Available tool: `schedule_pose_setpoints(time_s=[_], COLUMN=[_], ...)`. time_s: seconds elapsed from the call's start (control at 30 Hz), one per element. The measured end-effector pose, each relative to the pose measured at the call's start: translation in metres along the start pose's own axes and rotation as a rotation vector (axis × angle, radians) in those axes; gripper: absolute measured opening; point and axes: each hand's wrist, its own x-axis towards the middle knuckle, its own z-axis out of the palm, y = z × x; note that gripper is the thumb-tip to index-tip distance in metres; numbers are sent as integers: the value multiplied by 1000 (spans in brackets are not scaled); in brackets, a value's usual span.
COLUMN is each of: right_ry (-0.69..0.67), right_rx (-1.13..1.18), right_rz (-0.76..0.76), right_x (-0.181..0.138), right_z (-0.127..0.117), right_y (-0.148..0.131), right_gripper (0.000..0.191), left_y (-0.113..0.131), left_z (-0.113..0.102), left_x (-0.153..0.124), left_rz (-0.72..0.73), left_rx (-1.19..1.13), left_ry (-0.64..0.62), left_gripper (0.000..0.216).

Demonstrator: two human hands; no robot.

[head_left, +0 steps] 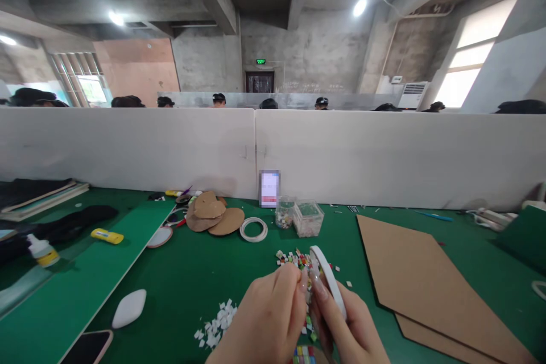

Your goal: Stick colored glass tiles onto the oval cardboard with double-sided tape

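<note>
Both hands met at 6 o'clock over the green mat (191, 284). The right hand (347, 333) pinched a white tape roll (329, 277) between thumb and fingers, holding it on edge. The left hand (267, 324), fingers curled, pinched at the roll's 9 o'clock side, touching it. Colored tiles (292, 260) lay just beyond the roll at 12 o'clock. White scraps (215, 324) lay at 9 o'clock and 2 cardboard sheets (422, 278) at 3 o'clock.

A white partition (128, 151) backs the green table (205, 273); beyond rise bare concrete walls (315, 51), ceiling lamps (359, 7) and bright windows (469, 57).
</note>
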Motion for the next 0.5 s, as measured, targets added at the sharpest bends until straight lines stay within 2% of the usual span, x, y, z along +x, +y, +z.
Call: schedule_pose_setpoints(time_s=[0.17,0.27,0.33,0.4,0.5], right_ry=[-55,-223,-276,-248,-132], right_rx=[87,141,181,221,267], right_rz=[126,157,155,161,174], right_x=[-3,-3,-2,-1,-2], right_z=[0,-1,-2,-3,0], right_y=[-13,-18,-18,-16,-14], right_gripper=[53,51,49,49,51], left_y=[1,3,4,4,3], left_z=[-4,-5,-4,-2,2], left_x=[-2,-1,0,0,0], left_rz=[-4,-13,-26,-34,-62], left_rx=[-41,-97,-145,-189,-252], left_ry=[-46,-80,-77,-51,-7], left_gripper=[19,18,18,20,21])
